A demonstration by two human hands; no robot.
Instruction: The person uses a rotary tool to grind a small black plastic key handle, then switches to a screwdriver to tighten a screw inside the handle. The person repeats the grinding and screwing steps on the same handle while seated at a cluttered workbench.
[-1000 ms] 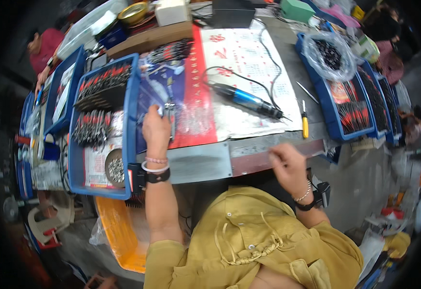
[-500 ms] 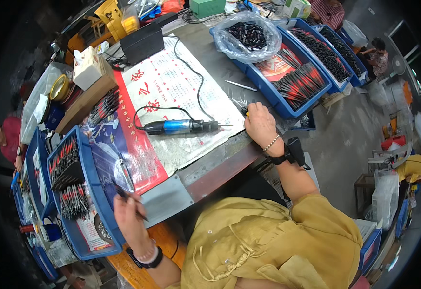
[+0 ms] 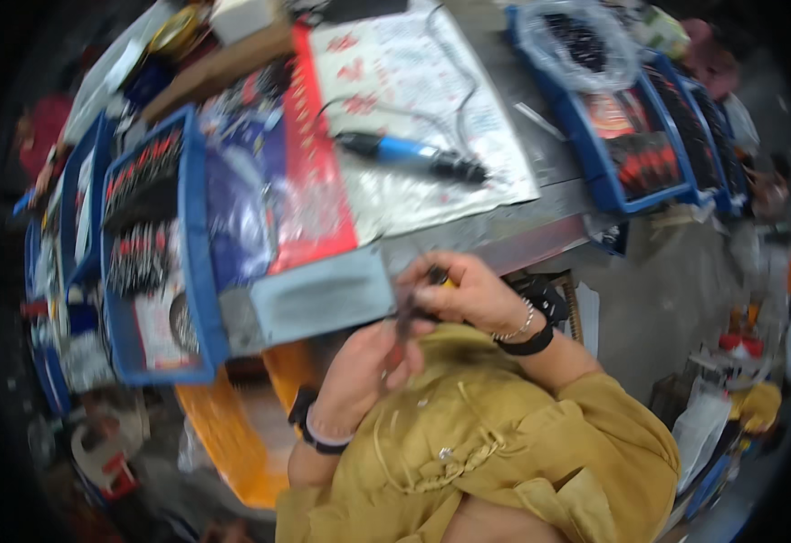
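My left hand [image 3: 359,369] and my right hand [image 3: 477,294] meet in front of my chest, just off the table's near edge. The left is closed on a slim dark pen-like piece with some red [image 3: 402,328], smeared by motion. Between my right fingers is a small black-and-yellow object [image 3: 445,277], whose kind I cannot make out. Its end comes close to the slim piece; whether they touch is unclear. Beyond my hands, a corded blue-and-black electric screwdriver [image 3: 409,154] lies on a white and red printed sheet [image 3: 431,204].
Blue bins [image 3: 198,271] of slim black-and-red pieces line the left. More blue bins [image 3: 585,163] stand at the right, one carrying a plastic bag [image 3: 527,45] of dark parts. A grey plate [image 3: 323,294] lies on the near table edge. An orange surface [image 3: 232,443] is below left.
My left hand has moved right and inward from beside the left bin, carrying the slim piece. My right hand has drawn back from the table toward it. The whole view has shifted.
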